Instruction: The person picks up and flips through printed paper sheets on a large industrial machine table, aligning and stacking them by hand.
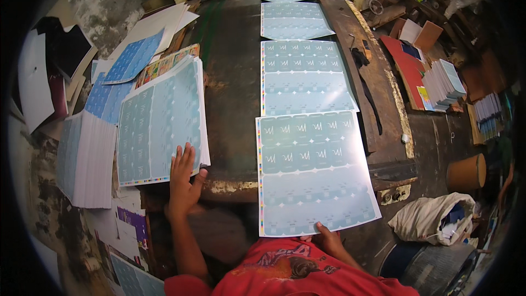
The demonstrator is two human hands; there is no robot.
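Pale-blue printed sheets filled your bench — four of them ran in a line down the dark metal table point(233, 93), from the rollers at the far end to your chest. Your right hand point(324, 234) gripped the near edge of the nearest sheet point(312, 172); only the fingertips showed past the paper, curled over the edge, so you had hold of it, though how tightly I could not tell. That sheet lay flat, its far edge just overlapping the next sheet point(304, 77) up the line.

Your left hand point(183, 178) lay flat with fingers spread on the bottom corner of the stack of printed sheets point(161, 120) to your left — pressing on the top sheet, not closed around anything. The stack sat tilted at the table's left edge, partly overhanging it. Beside it, further left, stood a thicker pile of white-edged paper point(85, 159), and darker blue sheets point(131, 57) lay beyond. Off to your right were a white cloth sack point(430, 216) and a brown cardboard cylinder point(466, 172).
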